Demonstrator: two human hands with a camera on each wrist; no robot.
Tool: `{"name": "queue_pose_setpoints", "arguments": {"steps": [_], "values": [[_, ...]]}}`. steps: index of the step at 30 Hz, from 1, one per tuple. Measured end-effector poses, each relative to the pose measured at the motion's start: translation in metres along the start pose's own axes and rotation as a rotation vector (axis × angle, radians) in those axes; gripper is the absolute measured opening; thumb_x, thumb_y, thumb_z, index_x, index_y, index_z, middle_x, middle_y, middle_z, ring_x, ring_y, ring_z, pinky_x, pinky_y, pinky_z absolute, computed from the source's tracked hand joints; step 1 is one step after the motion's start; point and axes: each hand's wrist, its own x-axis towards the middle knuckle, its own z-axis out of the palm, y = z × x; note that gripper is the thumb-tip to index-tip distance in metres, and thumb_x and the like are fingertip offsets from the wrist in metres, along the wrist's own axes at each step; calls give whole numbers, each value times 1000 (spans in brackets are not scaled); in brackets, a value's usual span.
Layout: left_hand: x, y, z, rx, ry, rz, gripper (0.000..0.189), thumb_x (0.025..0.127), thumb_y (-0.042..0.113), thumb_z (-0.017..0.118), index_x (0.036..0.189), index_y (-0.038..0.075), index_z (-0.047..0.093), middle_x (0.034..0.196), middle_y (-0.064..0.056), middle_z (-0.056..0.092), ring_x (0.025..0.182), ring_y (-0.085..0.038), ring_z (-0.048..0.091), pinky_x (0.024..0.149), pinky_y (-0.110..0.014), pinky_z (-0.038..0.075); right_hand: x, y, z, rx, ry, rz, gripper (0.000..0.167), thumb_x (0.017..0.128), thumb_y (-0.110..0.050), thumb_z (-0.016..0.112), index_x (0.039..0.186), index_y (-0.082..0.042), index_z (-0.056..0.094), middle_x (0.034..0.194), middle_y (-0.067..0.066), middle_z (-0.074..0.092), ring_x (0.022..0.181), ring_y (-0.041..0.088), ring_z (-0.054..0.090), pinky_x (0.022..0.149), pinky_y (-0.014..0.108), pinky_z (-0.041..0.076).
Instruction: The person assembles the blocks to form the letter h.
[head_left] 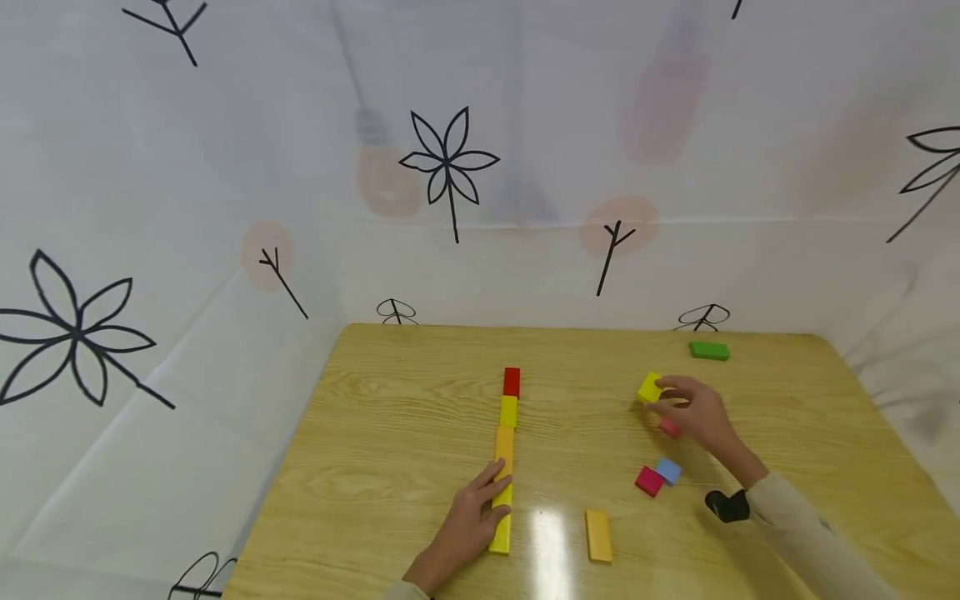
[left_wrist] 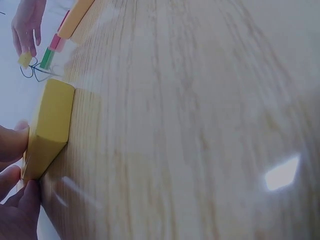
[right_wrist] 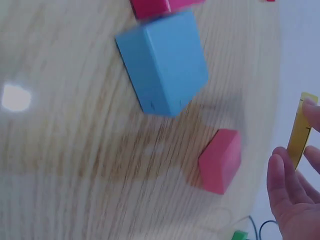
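A line of blocks runs away from me: red (head_left: 512, 382), short yellow (head_left: 508, 412), orange (head_left: 505, 446), then a long yellow block (head_left: 500, 535) nearest. My left hand (head_left: 467, 518) rests across this line, its fingers touching the orange and long yellow blocks; the left wrist view shows fingertips against a yellow block (left_wrist: 54, 112). Over the right side, my right hand (head_left: 696, 410) pinches a small yellow block (head_left: 649, 387) between thumb and fingers, seen edge-on as a yellow block (right_wrist: 301, 131) in the right wrist view. Below that hand lies a pinkish-red block (head_left: 670, 427), partly covered.
Right of the line, a crimson block (head_left: 648, 482) touches a blue block (head_left: 668, 472). A loose orange block (head_left: 598, 536) lies near the front, a green block (head_left: 709, 351) near the back right edge. A patterned white cloth (head_left: 525, 275) hangs behind the wooden table (head_left: 390, 467).
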Motion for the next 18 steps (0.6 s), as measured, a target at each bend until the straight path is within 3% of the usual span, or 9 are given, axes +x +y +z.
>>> {"name": "queue_pose_setpoints", "arguments": {"steps": [6,14,18], "values": [[1,1,0,-17,-10,-16,44,90,9,63,132,-1,53,148,-14,35,135,-34,31,101,-35,38,-11,-15,1,-12,-24,-31,50,84,-16,73,124,7,55,120,27,57,95,39,62,68,18,53],[2,2,-1,-21,-16,-21,44,91,9,63,133,-1,53,149,-14,35,136,-34,31,102,-37,38,-17,-20,10,-46,3,-106,39,81,-12,76,113,6,64,119,23,58,93,40,63,68,14,51],[2,1,-1,-16,-13,-28,44,91,9,63,133,0,53,149,-13,35,136,-34,31,102,-38,37,-22,-26,15,-35,2,-147,37,79,-10,78,110,6,66,118,23,58,89,37,64,67,18,53]]}}
